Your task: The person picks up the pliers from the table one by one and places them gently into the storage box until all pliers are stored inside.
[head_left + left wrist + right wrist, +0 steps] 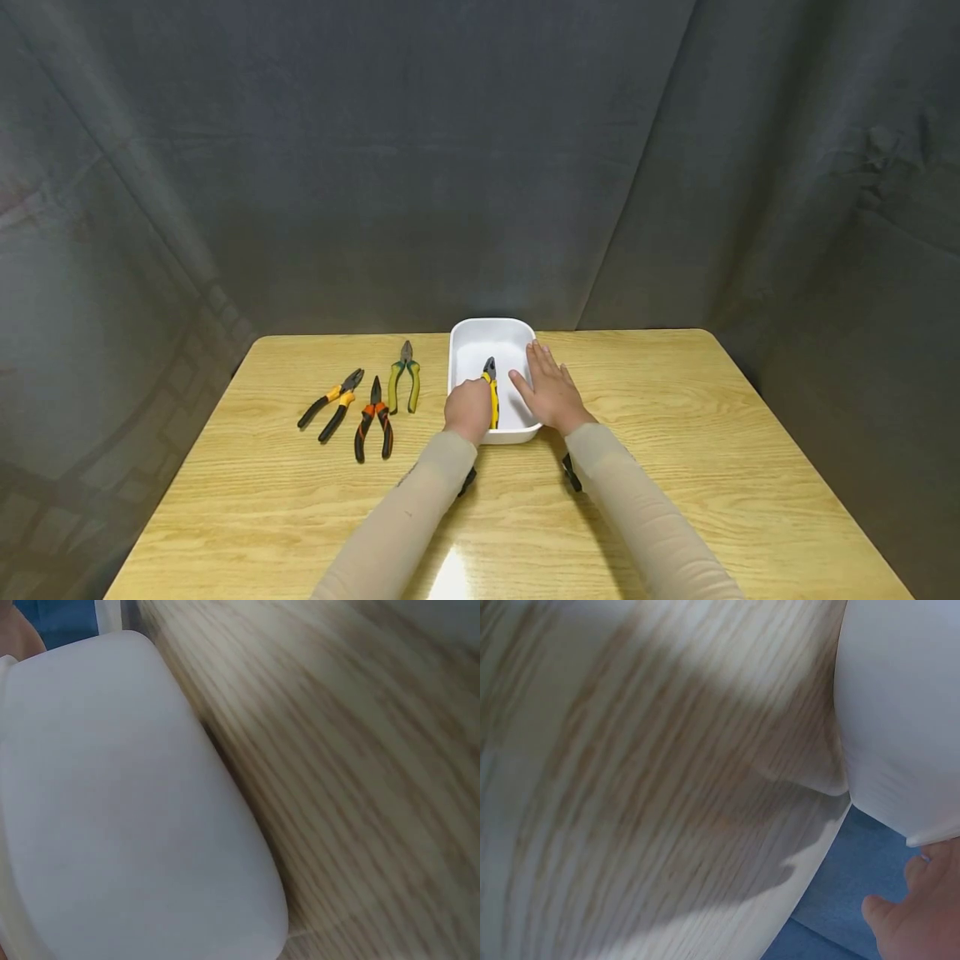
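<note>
Inside a white tray [461,329], my left hand [467,408] curls its fingers around a pair of yellow-handled pliers [494,404]. The dark metal head of these pliers points to the far end of the tray, and one handle shows right of the fist; the rest is hidden by the hand. My right hand [552,396] lies at the tray's right rim, fingers straight and thumb spread out over the inside. The tray's white outer wall [135,787] fills much of the left wrist view, and the same tray [900,697] shows in the right wrist view.
Left of the tray, three other pliers lie on the wooden table [712,467]: yellow-and-black pliers [347,406], orange-and-black long-nose pliers [363,429] and green-handled pliers [415,383]. A dark grey curtain [420,167] hangs behind the table's far edge.
</note>
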`<state>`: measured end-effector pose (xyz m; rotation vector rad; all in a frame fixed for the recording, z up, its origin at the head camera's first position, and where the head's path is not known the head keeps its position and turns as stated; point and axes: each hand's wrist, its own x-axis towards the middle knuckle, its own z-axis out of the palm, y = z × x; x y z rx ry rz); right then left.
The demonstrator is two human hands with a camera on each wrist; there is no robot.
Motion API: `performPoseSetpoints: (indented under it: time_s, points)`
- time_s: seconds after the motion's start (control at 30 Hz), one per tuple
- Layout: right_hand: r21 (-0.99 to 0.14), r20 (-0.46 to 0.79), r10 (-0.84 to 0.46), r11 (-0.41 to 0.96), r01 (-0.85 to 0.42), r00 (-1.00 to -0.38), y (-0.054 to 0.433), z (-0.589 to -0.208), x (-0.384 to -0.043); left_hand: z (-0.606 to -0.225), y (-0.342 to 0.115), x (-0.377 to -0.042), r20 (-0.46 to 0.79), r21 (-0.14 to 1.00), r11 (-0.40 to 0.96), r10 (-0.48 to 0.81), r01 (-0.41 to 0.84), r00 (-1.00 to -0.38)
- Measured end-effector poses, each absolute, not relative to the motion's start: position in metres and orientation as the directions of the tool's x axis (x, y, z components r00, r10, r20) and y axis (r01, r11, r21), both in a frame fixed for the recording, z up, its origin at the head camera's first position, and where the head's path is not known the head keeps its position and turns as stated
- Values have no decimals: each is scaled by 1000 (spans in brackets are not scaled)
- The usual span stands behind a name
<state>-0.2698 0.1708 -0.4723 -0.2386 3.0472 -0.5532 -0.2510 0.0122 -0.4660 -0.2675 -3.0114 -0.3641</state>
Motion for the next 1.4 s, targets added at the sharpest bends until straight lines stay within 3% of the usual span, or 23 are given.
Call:
performPoseSetpoints:
  time_s: [1.4]
  points:
    - [-359, -10, -148, 923, -135, -989, 170, -471, -269, -470, 11, -249, 153, 287, 938, 158, 196, -976]
